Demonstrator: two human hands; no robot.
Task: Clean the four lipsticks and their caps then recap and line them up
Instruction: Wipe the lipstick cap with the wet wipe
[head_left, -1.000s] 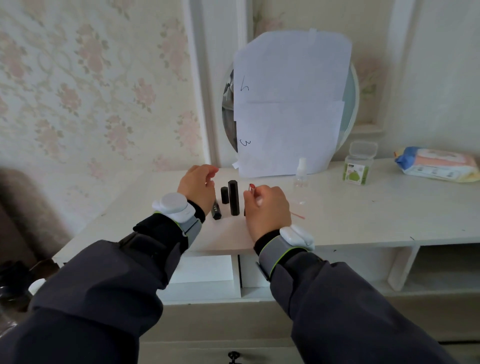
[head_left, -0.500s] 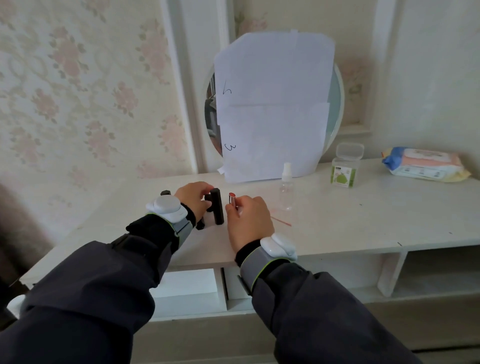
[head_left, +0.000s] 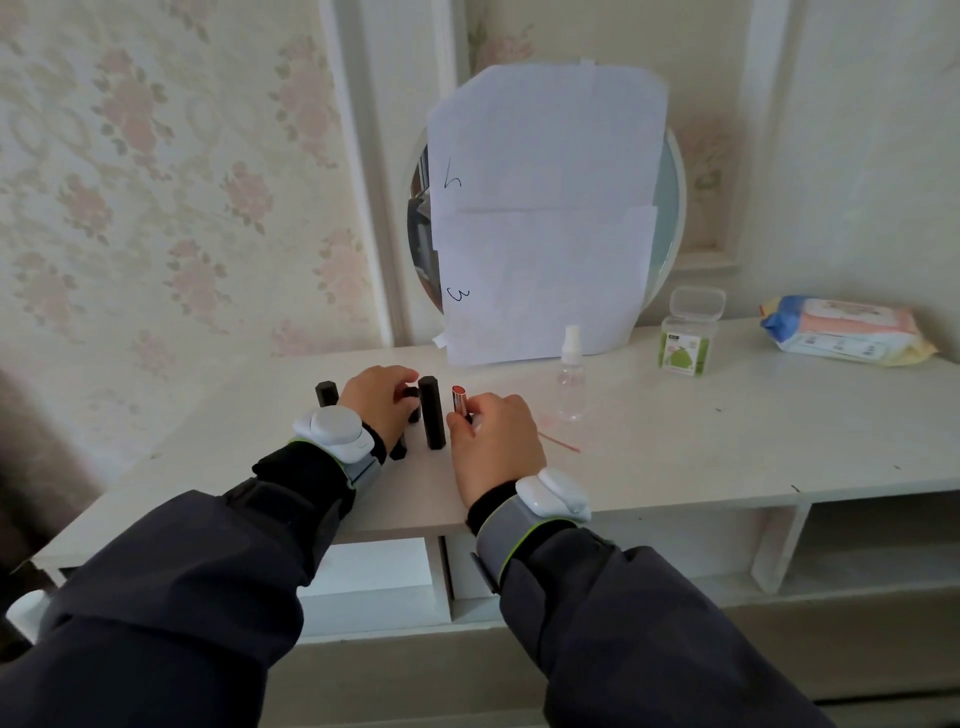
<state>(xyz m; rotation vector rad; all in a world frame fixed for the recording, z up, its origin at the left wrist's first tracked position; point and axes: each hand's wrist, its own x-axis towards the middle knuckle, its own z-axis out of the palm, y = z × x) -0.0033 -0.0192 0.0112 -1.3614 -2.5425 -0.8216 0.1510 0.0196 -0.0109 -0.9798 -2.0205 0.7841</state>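
Only readable stuff is showing on the white paper sheets covering the round mirror at the far side of the counter: a handwritten mark like a "4" or "h" is sitting at the upper left edge, and a "3" lower down. The green label on the small plastic box and the print on the wipes pack are too blurry to read.

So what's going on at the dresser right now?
A person is working on lipsticks at a white dresser. The right hand holds an uncapped lipstick upright. The left hand grips a small black piece, likely a cap. A tall black tube stands between the hands; another black piece stands to the left.
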